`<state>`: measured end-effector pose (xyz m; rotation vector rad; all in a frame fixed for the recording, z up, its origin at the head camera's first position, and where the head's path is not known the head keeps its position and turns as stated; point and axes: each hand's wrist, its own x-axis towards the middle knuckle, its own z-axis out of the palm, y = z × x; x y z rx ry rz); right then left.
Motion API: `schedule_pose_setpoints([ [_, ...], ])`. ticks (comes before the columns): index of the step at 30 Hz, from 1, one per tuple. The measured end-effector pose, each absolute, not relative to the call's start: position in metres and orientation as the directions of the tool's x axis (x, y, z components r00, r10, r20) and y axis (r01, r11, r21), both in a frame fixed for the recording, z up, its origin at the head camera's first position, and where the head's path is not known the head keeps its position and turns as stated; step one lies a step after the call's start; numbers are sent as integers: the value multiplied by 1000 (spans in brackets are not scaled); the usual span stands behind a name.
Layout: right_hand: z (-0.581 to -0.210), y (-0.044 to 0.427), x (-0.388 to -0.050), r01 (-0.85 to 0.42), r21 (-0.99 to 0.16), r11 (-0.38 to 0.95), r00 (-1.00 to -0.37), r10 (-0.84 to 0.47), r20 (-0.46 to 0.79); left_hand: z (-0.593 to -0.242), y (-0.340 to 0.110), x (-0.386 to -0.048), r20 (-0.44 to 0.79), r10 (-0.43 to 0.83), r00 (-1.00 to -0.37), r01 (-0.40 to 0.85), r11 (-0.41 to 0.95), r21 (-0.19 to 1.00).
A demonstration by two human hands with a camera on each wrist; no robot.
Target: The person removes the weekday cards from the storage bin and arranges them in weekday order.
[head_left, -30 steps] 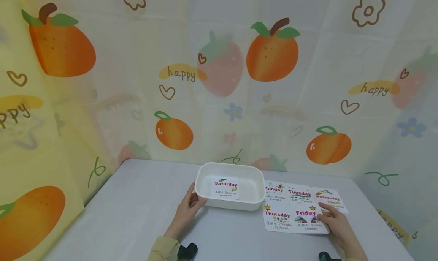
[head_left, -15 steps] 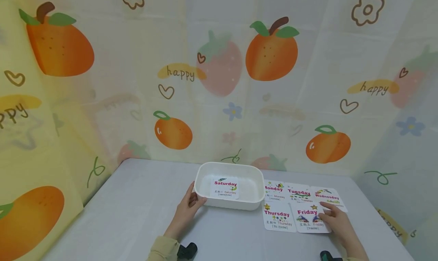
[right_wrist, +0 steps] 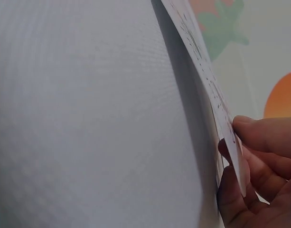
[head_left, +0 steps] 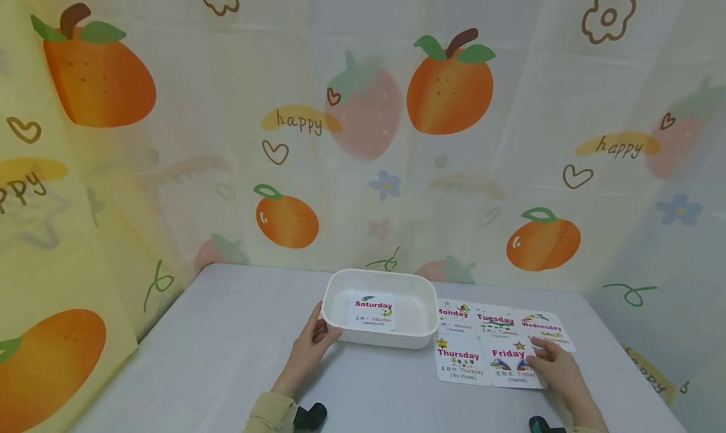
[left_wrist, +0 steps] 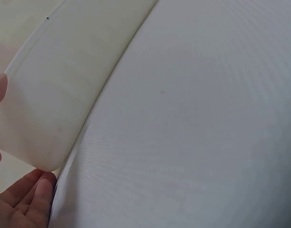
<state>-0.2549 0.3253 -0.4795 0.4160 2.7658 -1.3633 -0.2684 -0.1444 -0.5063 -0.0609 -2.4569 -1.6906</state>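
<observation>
There are six day cards (head_left: 458, 360), one white tub (head_left: 386, 339), one table (head_left: 198, 370)

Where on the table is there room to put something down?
The biggest free patch is the table left of the white tub and the left grip. Another lies in front of the tub, between that grip and the right grip. It's crowded right of the tub: five day cards sit close together, the right grip pinching the Friday card.
</observation>
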Motion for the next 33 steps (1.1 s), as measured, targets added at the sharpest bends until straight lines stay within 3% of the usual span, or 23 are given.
schedule_pose_setpoints([
  [33,-476,323,-252,249,-749,614,-965,218,-143,-508,-145,-268,165,-55,-985,134,363,922],
])
